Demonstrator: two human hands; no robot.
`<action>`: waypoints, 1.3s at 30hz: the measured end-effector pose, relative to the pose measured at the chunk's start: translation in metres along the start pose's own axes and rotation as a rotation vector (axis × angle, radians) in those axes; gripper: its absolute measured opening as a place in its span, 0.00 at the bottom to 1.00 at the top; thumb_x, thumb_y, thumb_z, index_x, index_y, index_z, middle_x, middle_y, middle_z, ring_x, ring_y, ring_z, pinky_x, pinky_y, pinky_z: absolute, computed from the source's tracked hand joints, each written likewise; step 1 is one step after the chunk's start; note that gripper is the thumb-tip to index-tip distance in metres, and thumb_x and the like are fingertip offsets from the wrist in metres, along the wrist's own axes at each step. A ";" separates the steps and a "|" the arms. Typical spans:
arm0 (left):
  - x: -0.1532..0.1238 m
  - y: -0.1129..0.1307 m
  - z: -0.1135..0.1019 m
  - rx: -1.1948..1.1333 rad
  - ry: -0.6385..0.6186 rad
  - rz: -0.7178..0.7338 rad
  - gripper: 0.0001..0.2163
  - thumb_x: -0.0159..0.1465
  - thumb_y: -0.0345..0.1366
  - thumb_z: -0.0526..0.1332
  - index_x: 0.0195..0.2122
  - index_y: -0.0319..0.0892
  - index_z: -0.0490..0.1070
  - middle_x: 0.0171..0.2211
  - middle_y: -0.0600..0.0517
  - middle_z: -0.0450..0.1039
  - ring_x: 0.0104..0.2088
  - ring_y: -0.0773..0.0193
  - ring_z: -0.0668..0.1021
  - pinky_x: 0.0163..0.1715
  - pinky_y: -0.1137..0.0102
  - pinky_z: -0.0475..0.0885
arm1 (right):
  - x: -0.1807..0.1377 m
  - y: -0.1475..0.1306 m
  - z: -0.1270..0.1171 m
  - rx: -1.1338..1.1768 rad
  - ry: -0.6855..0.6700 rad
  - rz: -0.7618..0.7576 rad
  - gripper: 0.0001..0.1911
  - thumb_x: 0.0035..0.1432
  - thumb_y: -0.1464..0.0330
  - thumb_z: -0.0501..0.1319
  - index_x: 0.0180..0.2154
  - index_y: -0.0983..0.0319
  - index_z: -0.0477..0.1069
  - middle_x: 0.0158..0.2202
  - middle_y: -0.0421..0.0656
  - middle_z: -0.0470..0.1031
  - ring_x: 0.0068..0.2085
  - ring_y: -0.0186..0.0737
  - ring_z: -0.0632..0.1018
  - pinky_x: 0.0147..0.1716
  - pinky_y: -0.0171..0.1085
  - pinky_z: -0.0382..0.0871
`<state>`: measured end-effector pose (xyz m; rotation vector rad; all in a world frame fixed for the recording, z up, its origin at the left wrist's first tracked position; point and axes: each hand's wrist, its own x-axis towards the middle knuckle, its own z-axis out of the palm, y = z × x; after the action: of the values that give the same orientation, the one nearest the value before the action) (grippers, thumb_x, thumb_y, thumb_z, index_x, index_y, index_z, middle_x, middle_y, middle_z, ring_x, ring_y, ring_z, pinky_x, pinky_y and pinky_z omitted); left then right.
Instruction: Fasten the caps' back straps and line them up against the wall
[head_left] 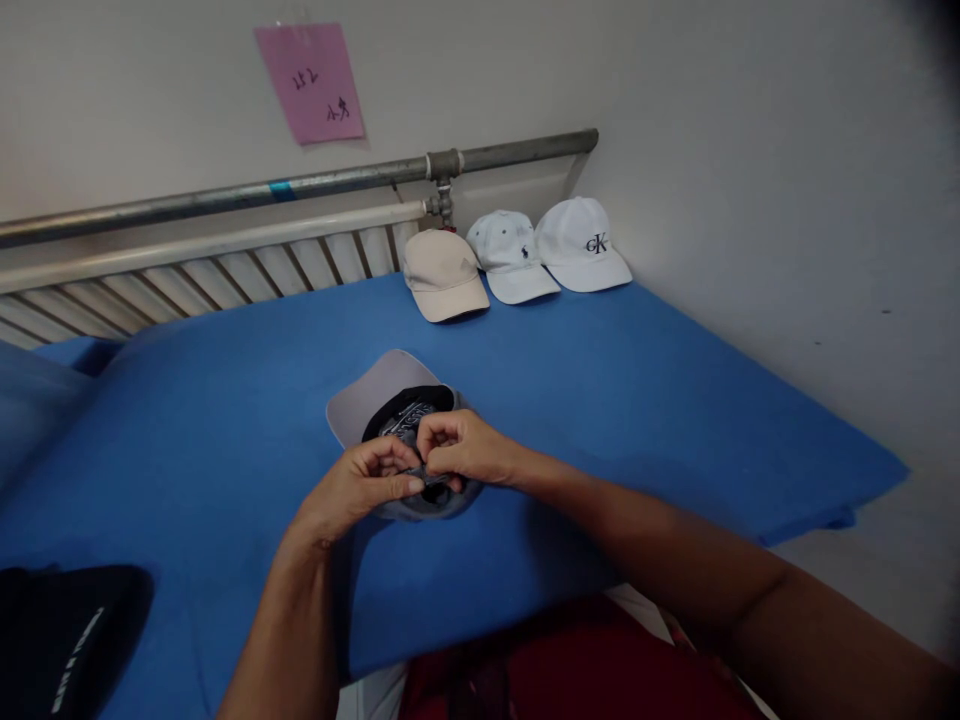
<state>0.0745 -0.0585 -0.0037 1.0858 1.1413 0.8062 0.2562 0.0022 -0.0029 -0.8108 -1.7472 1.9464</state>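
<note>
A grey baseball cap (382, 388) lies upside down on the blue-covered table (285, 400), its brim pointing away to the upper left and its dark lining showing. My left hand (367, 480) pinches the strap at the back of the cap between thumb and fingers. Close against it, my right hand (465, 448) also has its fingertips closed on the strap. Where the fingertips meet, the fastening is mostly hidden.
Along the back stand a beige cap (444, 272), a pale cap with a small dark logo (508, 255) and a white cap (581, 240). A dark item with white lettering (75, 630) lies at lower left. Behind are a radiator (225, 265) and a metal pipe (360, 178).
</note>
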 end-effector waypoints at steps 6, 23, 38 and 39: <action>-0.001 0.002 0.004 -0.022 0.022 0.021 0.09 0.50 0.32 0.71 0.31 0.40 0.73 0.25 0.55 0.73 0.26 0.71 0.74 0.27 0.76 0.68 | 0.002 0.002 0.001 -0.008 0.029 0.006 0.04 0.44 0.75 0.60 0.26 0.62 0.66 0.21 0.33 0.66 0.18 0.26 0.68 0.15 0.27 0.65; 0.000 -0.002 -0.002 -0.030 0.082 0.066 0.10 0.51 0.33 0.71 0.33 0.42 0.74 0.30 0.55 0.76 0.30 0.71 0.76 0.31 0.77 0.70 | 0.003 0.009 0.000 0.090 0.051 -0.144 0.08 0.48 0.68 0.66 0.30 0.62 0.68 0.27 0.35 0.68 0.28 0.29 0.72 0.27 0.31 0.69; 0.001 0.002 0.000 -0.096 0.135 0.088 0.10 0.50 0.30 0.69 0.30 0.41 0.68 0.26 0.58 0.72 0.26 0.73 0.72 0.27 0.79 0.66 | 0.003 0.014 -0.007 -0.582 0.090 -0.550 0.10 0.51 0.71 0.65 0.39 0.61 0.74 0.30 0.37 0.68 0.29 0.30 0.69 0.31 0.32 0.65; 0.001 0.002 0.000 -0.087 0.141 0.088 0.09 0.51 0.31 0.69 0.29 0.40 0.68 0.26 0.58 0.71 0.26 0.74 0.71 0.26 0.79 0.65 | 0.003 0.014 -0.006 -0.575 0.113 -0.558 0.10 0.51 0.72 0.65 0.38 0.61 0.74 0.30 0.37 0.68 0.29 0.30 0.70 0.31 0.32 0.65</action>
<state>0.0747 -0.0573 -0.0024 1.0251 1.1711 1.0056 0.2592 0.0069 -0.0177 -0.5012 -2.1935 1.0354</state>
